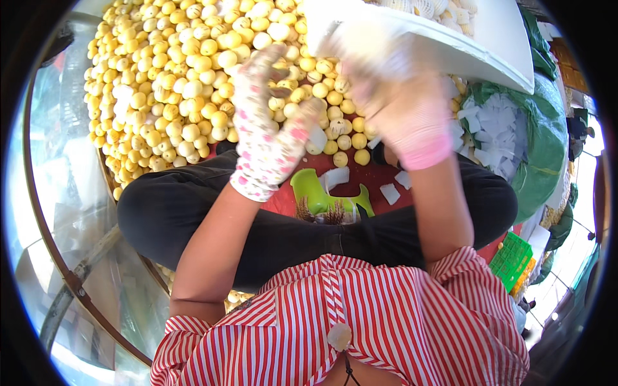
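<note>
My left hand (273, 128), in a white glove with pink spots, is raised at the edge of a big heap of small round yellow fruit (187, 71). Its fingers and thumb are apart, and I see nothing held in it. My right hand (402, 106), in a pinkish glove, is smeared by motion at the near side of a white box (479, 55). A pale blur (367, 48) shows at its fingertips; what it is and whether the hand grips it cannot be made out. White net-wrapped pieces (428, 8) lie in the box.
Between my crossed legs are a lime-green plastic piece (310, 190) and loose white squares (389, 193) on a red surface. At the right, a green bag (541, 154) holds many white pieces (496, 125). A green crate (510, 257) stands beyond my right knee. A curved metal bar (48, 238) runs along the left.
</note>
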Demonstrator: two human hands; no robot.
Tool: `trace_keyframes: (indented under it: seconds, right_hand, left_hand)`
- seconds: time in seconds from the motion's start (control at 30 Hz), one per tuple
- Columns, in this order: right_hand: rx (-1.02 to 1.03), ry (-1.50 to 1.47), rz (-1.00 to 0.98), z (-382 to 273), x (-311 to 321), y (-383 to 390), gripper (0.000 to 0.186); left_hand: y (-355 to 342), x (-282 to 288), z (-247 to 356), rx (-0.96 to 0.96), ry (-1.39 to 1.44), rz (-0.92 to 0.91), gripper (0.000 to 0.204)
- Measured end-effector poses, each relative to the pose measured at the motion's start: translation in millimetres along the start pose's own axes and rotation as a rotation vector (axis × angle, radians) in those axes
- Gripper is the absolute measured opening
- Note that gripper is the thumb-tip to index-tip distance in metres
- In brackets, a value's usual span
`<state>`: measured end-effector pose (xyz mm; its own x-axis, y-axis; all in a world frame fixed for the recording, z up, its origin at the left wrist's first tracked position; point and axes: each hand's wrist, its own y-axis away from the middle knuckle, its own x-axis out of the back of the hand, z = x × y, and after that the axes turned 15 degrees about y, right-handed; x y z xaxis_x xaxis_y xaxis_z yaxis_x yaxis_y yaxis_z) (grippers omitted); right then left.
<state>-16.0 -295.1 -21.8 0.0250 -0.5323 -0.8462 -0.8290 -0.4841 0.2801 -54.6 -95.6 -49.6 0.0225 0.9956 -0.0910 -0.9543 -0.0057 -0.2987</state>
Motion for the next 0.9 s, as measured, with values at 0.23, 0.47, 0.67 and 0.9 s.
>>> trace_keyframes:
  seconds: [0.23,0.47,0.67,0.9]
  right_hand:
    - [-0.192,2.123,0.019,76,88,28,0.035]
    - [0.053,2.745,-0.845,189,250,53,0.013]
    - [-0.322,2.107,0.107,147,228,33,0.048]
    - [-0.049,0.454,0.428,121,93,-17,0.021]
  left_hand:
    - [-7,1,-10,0.466,0.279,0.385,0.038]
    - [-5,9,-37,0.695,0.258,0.424,0.035]
    - [20,20,-79,0.8,0.098,0.34,0.027]
    - [35,13,-96,1.02,0.086,0.076,0.037]
